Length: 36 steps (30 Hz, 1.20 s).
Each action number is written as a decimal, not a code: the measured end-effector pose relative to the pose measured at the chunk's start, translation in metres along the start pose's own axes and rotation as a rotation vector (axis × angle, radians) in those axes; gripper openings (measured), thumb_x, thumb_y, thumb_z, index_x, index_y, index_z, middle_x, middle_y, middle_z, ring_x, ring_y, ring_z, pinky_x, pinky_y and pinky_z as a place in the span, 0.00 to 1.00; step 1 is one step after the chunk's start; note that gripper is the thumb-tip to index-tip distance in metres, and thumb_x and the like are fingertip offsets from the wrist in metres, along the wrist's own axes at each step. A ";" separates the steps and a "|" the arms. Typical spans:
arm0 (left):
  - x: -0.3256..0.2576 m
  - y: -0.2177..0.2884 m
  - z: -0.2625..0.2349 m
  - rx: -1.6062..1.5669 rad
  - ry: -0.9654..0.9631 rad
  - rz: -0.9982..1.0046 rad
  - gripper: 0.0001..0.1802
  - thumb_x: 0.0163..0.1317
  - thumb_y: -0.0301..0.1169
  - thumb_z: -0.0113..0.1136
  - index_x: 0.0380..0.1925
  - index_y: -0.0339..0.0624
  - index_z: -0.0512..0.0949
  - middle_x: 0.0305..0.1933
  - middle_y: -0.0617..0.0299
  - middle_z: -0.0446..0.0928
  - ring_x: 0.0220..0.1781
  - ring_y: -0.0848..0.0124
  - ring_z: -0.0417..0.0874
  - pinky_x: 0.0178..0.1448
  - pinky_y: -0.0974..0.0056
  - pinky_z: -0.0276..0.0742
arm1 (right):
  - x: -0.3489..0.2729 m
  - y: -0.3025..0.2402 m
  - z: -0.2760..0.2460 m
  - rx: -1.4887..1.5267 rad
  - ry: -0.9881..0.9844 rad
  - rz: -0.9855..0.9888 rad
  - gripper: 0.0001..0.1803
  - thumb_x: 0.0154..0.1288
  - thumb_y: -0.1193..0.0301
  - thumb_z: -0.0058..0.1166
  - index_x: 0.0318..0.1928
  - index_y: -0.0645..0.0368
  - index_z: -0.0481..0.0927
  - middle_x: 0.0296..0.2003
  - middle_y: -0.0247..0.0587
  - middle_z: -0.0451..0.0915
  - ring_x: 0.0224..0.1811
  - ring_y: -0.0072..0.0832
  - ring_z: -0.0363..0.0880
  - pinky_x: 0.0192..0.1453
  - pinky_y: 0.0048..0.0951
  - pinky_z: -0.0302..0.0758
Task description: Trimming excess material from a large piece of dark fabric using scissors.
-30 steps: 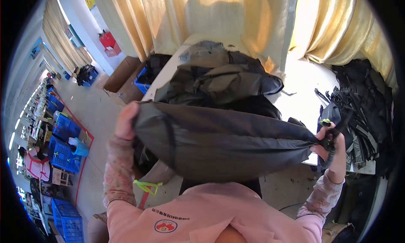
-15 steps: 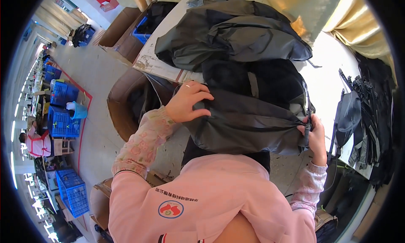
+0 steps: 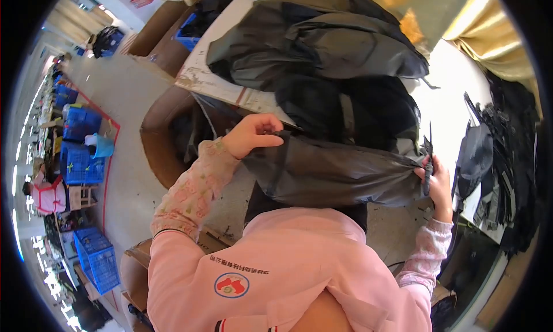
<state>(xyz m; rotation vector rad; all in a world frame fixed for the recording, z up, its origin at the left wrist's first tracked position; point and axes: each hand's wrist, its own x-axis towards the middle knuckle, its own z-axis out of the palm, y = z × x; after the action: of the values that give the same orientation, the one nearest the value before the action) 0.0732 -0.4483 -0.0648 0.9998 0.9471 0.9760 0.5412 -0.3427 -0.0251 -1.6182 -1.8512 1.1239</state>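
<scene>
This looks like a garment or bag workshop. A worktable (image 3: pixel 210 81) at the upper centre carries a heap of dark fabric pieces (image 3: pixel 322 41), and more dark pieces with straps (image 3: pixel 507 159) pile up at the right. Blue plastic crates (image 3: pixel 80 145) stand along the concrete floor at the left, beside open cardboard boxes (image 3: pixel 173 133), possibly holding more stock.

We see a dark grey fabric bag (image 3: pixel 334 173), crumpled and stretched sideways across the frame's middle, one end bunched tight at the right.
</scene>
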 end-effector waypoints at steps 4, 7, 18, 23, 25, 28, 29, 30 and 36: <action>-0.012 0.000 0.001 -0.054 0.119 -0.006 0.10 0.57 0.21 0.64 0.38 0.39 0.77 0.38 0.69 0.77 0.40 0.81 0.76 0.45 0.73 0.72 | 0.006 -0.005 -0.002 -0.139 -0.027 -0.088 0.16 0.49 0.72 0.68 0.37 0.63 0.76 0.27 0.32 0.74 0.31 0.21 0.71 0.39 0.24 0.70; -0.012 0.001 -0.001 -0.090 0.153 -0.014 0.10 0.56 0.21 0.63 0.39 0.39 0.77 0.39 0.67 0.78 0.41 0.80 0.76 0.47 0.73 0.72 | 0.004 -0.006 -0.004 -0.046 -0.010 -0.057 0.19 0.48 0.69 0.71 0.37 0.65 0.77 0.27 0.36 0.76 0.30 0.23 0.72 0.39 0.25 0.71; -0.010 0.027 0.047 -0.027 0.142 -0.030 0.12 0.59 0.23 0.63 0.44 0.36 0.78 0.40 0.67 0.80 0.40 0.81 0.78 0.45 0.75 0.74 | -0.014 -0.121 0.044 -0.562 -0.209 -0.535 0.32 0.32 0.58 0.76 0.35 0.62 0.74 0.24 0.41 0.75 0.26 0.38 0.75 0.33 0.33 0.70; -0.015 0.038 0.059 -0.036 0.083 -0.076 0.09 0.60 0.22 0.62 0.41 0.37 0.78 0.39 0.68 0.80 0.39 0.83 0.77 0.44 0.76 0.73 | -0.005 -0.136 0.072 -0.539 -0.348 -0.733 0.24 0.38 0.62 0.69 0.32 0.61 0.73 0.27 0.46 0.77 0.32 0.46 0.77 0.37 0.39 0.70; -0.017 0.036 0.058 -0.028 0.081 -0.095 0.08 0.60 0.22 0.62 0.40 0.37 0.78 0.39 0.68 0.79 0.38 0.84 0.77 0.43 0.76 0.72 | -0.001 -0.137 0.077 -0.544 -0.383 -0.740 0.23 0.39 0.61 0.69 0.32 0.61 0.72 0.27 0.46 0.77 0.33 0.46 0.77 0.37 0.38 0.69; -0.016 0.037 0.059 0.010 0.063 -0.078 0.09 0.60 0.21 0.62 0.41 0.36 0.78 0.38 0.68 0.79 0.37 0.85 0.76 0.42 0.76 0.72 | 0.002 -0.136 0.080 -0.591 -0.411 -0.781 0.26 0.40 0.56 0.70 0.31 0.60 0.72 0.26 0.46 0.77 0.32 0.46 0.77 0.36 0.38 0.70; -0.016 0.035 0.059 0.007 0.065 -0.077 0.09 0.60 0.21 0.62 0.41 0.36 0.78 0.38 0.68 0.79 0.37 0.85 0.76 0.42 0.76 0.72 | 0.001 -0.137 0.080 -0.599 -0.430 -0.772 0.27 0.40 0.55 0.70 0.31 0.60 0.72 0.26 0.46 0.77 0.32 0.47 0.77 0.36 0.38 0.70; -0.016 0.034 0.058 0.013 0.058 -0.068 0.09 0.59 0.22 0.63 0.41 0.36 0.78 0.37 0.68 0.79 0.36 0.84 0.76 0.41 0.76 0.72 | 0.002 -0.139 0.080 -0.608 -0.449 -0.763 0.28 0.39 0.53 0.71 0.31 0.61 0.72 0.26 0.46 0.77 0.32 0.47 0.77 0.36 0.38 0.70; -0.015 0.034 0.061 0.025 0.026 -0.045 0.10 0.57 0.22 0.65 0.39 0.35 0.79 0.35 0.67 0.79 0.34 0.83 0.76 0.39 0.76 0.72 | -0.001 -0.151 0.079 -0.566 -0.454 -0.789 0.29 0.39 0.52 0.72 0.28 0.61 0.71 0.23 0.46 0.76 0.30 0.48 0.76 0.33 0.39 0.70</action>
<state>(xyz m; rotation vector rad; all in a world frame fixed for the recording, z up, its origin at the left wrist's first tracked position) 0.1198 -0.4680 -0.0137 0.9841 1.0016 0.9438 0.3893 -0.3647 0.0501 -0.6815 -2.9180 0.6550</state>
